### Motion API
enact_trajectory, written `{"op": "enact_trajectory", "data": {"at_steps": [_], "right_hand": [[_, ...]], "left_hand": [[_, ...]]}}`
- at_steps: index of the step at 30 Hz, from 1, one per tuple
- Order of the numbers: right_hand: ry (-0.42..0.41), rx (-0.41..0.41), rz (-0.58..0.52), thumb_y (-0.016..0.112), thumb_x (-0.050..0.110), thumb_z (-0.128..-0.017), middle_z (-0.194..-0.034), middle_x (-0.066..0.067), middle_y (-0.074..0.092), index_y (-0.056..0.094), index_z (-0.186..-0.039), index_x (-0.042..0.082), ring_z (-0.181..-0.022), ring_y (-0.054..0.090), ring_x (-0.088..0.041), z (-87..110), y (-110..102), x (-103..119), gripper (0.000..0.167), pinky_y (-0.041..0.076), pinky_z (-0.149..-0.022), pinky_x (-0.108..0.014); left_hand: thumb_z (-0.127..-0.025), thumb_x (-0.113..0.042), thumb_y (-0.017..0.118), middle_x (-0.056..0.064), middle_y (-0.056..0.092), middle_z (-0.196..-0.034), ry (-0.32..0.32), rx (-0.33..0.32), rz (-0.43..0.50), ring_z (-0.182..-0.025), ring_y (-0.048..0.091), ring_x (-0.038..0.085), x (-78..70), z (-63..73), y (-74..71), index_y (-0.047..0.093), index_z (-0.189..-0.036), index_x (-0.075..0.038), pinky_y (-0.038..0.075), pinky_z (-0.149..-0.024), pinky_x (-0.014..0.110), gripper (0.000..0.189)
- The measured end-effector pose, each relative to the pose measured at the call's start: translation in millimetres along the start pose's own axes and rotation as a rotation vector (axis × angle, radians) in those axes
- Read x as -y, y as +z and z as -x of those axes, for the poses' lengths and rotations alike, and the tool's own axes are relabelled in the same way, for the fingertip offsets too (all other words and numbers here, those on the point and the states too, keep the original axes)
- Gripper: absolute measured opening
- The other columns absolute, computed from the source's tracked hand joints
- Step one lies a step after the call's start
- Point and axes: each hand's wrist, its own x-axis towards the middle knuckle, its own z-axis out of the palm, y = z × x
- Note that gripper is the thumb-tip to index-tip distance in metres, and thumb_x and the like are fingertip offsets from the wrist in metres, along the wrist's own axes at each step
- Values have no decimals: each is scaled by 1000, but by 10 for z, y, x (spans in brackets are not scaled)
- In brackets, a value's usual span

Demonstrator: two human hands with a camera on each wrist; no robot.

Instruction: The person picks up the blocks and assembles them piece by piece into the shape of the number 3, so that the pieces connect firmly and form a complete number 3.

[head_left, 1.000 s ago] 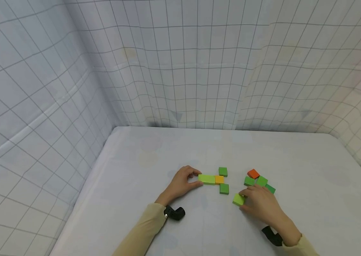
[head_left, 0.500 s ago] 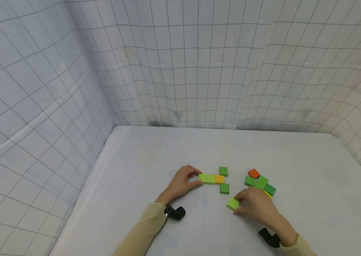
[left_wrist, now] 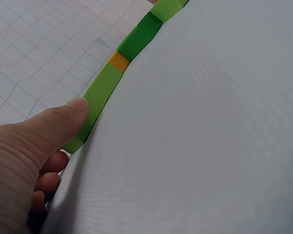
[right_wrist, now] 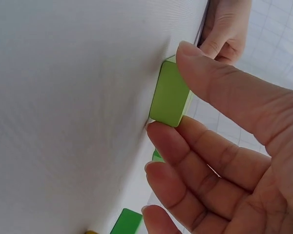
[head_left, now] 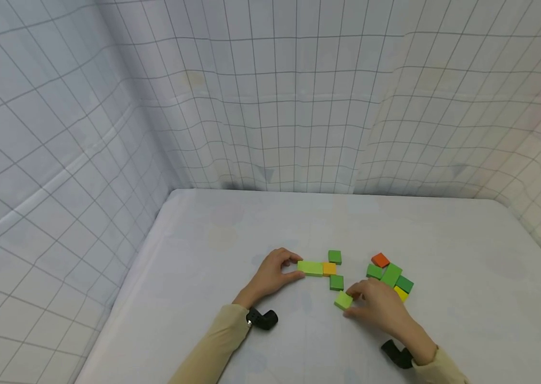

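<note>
With thumb and fingers, my left hand (head_left: 270, 274) pinches the left end of a long light-green block (head_left: 310, 268) lying flat on the table. An orange block (head_left: 329, 269) touches its right end. Two small green blocks sit at the orange block's right corners, an upper one (head_left: 335, 257) and a lower one (head_left: 336, 282). My right hand (head_left: 378, 304) pinches a light-green square block (head_left: 343, 300) just below and right of the lower green block. In the right wrist view, the thumb and fingers grip this light-green block (right_wrist: 171, 92) on opposite sides.
Right of the row lies a loose cluster: a red-orange block (head_left: 380, 260), a small green block (head_left: 374, 271), a longer green block (head_left: 391, 274), a dark-green block (head_left: 404, 284) and a yellow block (head_left: 400, 293). Gridded cloth (head_left: 270, 106) hangs behind the white table (head_left: 232, 224).
My right hand has moved left with the light-green square block, closer to the lower green block. The yellow block has come into view behind it. My left hand has stayed in place.
</note>
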Motion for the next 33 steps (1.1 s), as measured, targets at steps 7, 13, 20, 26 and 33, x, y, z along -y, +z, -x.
{"op": "enact_trajectory", "data": {"at_steps": [7,13,20,26,33], "right_hand": [[-8,-24,13,89,27,-61,-77,11,62,75,-88,14,-72,52,-9,-15,26,-4,33,43,-61,-28],[-16,-35,27,90,27,-61,-75,11,62,75,-87,14,-72,53,-8,-16,35,14,33,44,-62,-29],[-30,-44,49,90,30,-60,-74,11,61,74,-85,14,-71,53,-8,-30,50,28,33,44,-63,-29],[-44,-54,54,90,31,-60,-74,12,61,74,-84,15,-69,53,-8,-33,55,21,33,44,-61,-28],[-55,-63,50,90,30,-60,-73,11,61,74,-84,14,-68,54,-8,-33,59,20,33,43,-60,-27]], "left_hand": [[-82,-30,76,-5,58,-95,3,-6,3,-85,50,10,-2,4,6,67,-110,-13,44,-77,26,33],[-83,-33,75,-4,58,-93,70,-40,0,-83,49,9,24,15,15,68,-108,-11,43,-74,26,34],[-82,-32,76,-4,58,-93,29,-16,4,-84,50,9,23,3,11,68,-109,-13,44,-75,27,34],[-82,-30,76,-6,57,-94,-18,9,-1,-85,49,9,15,-3,7,67,-110,-15,43,-78,26,32],[-83,-29,76,-6,57,-94,-12,5,-7,-85,49,9,13,0,7,67,-110,-15,43,-77,27,32]]}}
